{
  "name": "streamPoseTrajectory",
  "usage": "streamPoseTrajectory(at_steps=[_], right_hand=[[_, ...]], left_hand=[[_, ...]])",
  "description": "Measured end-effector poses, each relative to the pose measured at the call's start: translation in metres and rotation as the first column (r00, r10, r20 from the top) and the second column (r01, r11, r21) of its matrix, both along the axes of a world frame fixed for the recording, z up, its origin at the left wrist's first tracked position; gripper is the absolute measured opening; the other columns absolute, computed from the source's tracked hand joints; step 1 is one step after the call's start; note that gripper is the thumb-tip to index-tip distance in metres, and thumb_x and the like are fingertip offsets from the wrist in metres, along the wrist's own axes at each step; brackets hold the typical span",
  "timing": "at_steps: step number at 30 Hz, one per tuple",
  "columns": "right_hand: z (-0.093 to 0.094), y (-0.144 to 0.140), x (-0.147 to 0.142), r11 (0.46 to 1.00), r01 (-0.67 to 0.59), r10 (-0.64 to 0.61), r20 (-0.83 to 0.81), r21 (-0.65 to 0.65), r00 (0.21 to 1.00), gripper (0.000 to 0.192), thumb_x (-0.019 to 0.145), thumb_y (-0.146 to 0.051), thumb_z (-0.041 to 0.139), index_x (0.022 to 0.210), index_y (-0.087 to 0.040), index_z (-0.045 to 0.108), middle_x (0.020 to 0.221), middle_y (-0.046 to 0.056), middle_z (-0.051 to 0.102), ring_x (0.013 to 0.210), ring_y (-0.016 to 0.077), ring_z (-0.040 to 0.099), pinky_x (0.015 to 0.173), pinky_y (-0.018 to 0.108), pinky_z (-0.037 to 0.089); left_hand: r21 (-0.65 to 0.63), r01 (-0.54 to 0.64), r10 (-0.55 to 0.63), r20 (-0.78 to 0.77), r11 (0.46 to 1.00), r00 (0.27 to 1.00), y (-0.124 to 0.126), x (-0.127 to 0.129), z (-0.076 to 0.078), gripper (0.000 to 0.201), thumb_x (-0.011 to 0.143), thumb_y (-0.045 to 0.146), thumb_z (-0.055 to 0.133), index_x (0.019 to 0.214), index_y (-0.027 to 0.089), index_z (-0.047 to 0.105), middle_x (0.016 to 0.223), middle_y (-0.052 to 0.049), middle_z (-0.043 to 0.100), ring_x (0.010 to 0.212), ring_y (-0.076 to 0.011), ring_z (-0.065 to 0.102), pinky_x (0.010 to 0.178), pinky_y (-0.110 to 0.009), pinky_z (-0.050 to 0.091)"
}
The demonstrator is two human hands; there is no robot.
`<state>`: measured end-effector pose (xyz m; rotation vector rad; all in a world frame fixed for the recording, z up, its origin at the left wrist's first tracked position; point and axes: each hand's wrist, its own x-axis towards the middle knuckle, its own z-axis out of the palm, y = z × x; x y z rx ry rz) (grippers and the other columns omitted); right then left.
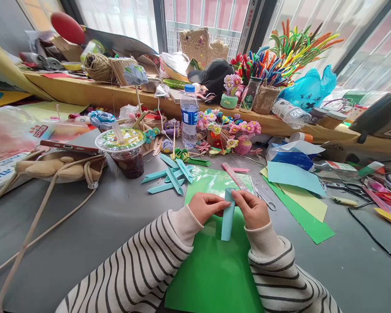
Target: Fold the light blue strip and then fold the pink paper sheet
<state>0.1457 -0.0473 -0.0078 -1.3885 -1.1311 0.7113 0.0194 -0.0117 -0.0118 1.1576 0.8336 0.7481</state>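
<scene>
My left hand (206,207) and my right hand (253,208) both pinch the top end of a light blue folded paper strip (228,219), which hangs down between them. Beneath the hands lies a green paper sheet (211,269) on the grey table (94,221). Several folded light blue paper pieces (171,176) lie in a loose pile just beyond my left hand. A pink ruler (233,175) rests on the far part of the green sheet, and scissors (263,196) lie right of my right hand.
Light blue, yellow and green sheets (299,195) are stacked at the right. A sealed drink cup (125,152), water bottle (189,115), phone on a bag (68,148), paper-flower baskets (228,130) and a cluttered shelf stand behind. A black cable (371,234) runs at right.
</scene>
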Motion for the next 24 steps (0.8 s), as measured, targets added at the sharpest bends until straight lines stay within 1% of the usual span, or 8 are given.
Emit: streamPoseTrajectory(at_steps=[5,8,10,11,13,15,18,24], right_hand=[[-0.0024,0.0019,0.0033,0.999,-0.017,0.018,0.036,-0.032,0.999,0.023,0.064,-0.039,0.055,0.063,-0.016,0.06,0.057,0.001,0.057,0.053,0.0121,0.051,0.051,0.023,0.043],[-0.0041,0.0035,0.0048,0.989,-0.117,0.117,-0.003,-0.094,0.993,0.025,0.062,-0.04,0.056,0.066,-0.016,0.061,0.063,0.003,0.061,0.059,0.0148,0.055,0.056,0.026,0.046],[-0.0044,0.0033,0.0043,0.973,-0.181,0.179,-0.03,-0.141,0.983,0.026,0.061,-0.041,0.057,0.065,-0.016,0.062,0.062,0.003,0.062,0.057,0.0149,0.056,0.055,0.026,0.047],[-0.0043,0.0028,0.0038,0.968,-0.193,0.191,-0.03,-0.163,0.981,0.026,0.06,-0.042,0.058,0.064,-0.016,0.062,0.059,0.002,0.061,0.054,0.0143,0.056,0.052,0.025,0.047],[-0.0038,0.0013,0.0025,0.964,-0.18,0.184,0.0,-0.197,0.983,0.027,0.059,-0.042,0.058,0.059,-0.016,0.063,0.05,0.001,0.058,0.047,0.0124,0.053,0.047,0.024,0.045],[-0.0033,0.0001,0.0017,0.959,-0.166,0.177,0.029,-0.228,0.984,0.027,0.058,-0.043,0.058,0.057,-0.016,0.063,0.045,0.0,0.056,0.042,0.0114,0.05,0.045,0.023,0.043],[-0.0033,-0.0003,0.002,0.955,-0.156,0.173,0.048,-0.251,0.984,0.028,0.057,-0.043,0.059,0.055,-0.015,0.063,0.043,-0.001,0.055,0.04,0.0112,0.049,0.044,0.024,0.042],[-0.0046,0.0002,0.0031,0.961,-0.14,0.158,0.059,-0.237,0.986,0.027,0.056,-0.044,0.06,0.052,-0.017,0.062,0.041,-0.001,0.054,0.039,0.0113,0.049,0.042,0.023,0.042]], left_hand=[[0.009,-0.011,0.011,-0.002,1.0,1.0,-0.0002,0.0001,0.0004,0.02,0.053,0.03,0.066,0.063,0.012,0.065,0.055,-0.002,0.062,0.052,-0.0118,0.056,0.054,-0.022,0.049],[0.015,-0.082,0.082,0.017,0.996,0.996,0.0021,-0.0013,0.0007,0.021,0.054,0.03,0.066,0.065,0.012,0.065,0.056,-0.001,0.062,0.053,-0.0117,0.057,0.055,-0.022,0.049],[-0.003,-0.143,0.143,0.032,0.99,0.989,0.0039,-0.0023,0.0014,0.022,0.054,0.03,0.066,0.065,0.011,0.065,0.057,-0.002,0.063,0.054,-0.0123,0.058,0.057,-0.023,0.05],[-0.019,-0.17,0.17,0.034,0.985,0.985,0.0047,-0.0027,0.0018,0.022,0.054,0.03,0.067,0.065,0.011,0.065,0.057,-0.001,0.063,0.054,-0.0126,0.058,0.058,-0.023,0.05],[-0.047,-0.21,0.211,0.026,0.977,0.977,0.0056,-0.0033,0.0027,0.023,0.052,0.03,0.068,0.064,0.011,0.064,0.055,-0.001,0.062,0.053,-0.0127,0.058,0.058,-0.024,0.05],[-0.064,-0.224,0.225,0.015,0.973,0.974,0.0061,-0.0037,0.003,0.023,0.051,0.03,0.068,0.063,0.011,0.064,0.053,0.0,0.061,0.051,-0.0123,0.058,0.057,-0.024,0.051],[-0.089,-0.203,0.206,0.025,0.975,0.978,0.0066,-0.0043,0.0025,0.023,0.051,0.03,0.068,0.064,0.011,0.064,0.053,0.0,0.062,0.05,-0.0118,0.058,0.056,-0.024,0.051],[-0.141,-0.173,0.18,0.043,0.975,0.983,0.0075,-0.0039,0.0036,0.024,0.049,0.029,0.069,0.063,0.01,0.064,0.053,0.0,0.062,0.049,-0.0116,0.058,0.056,-0.024,0.051]])
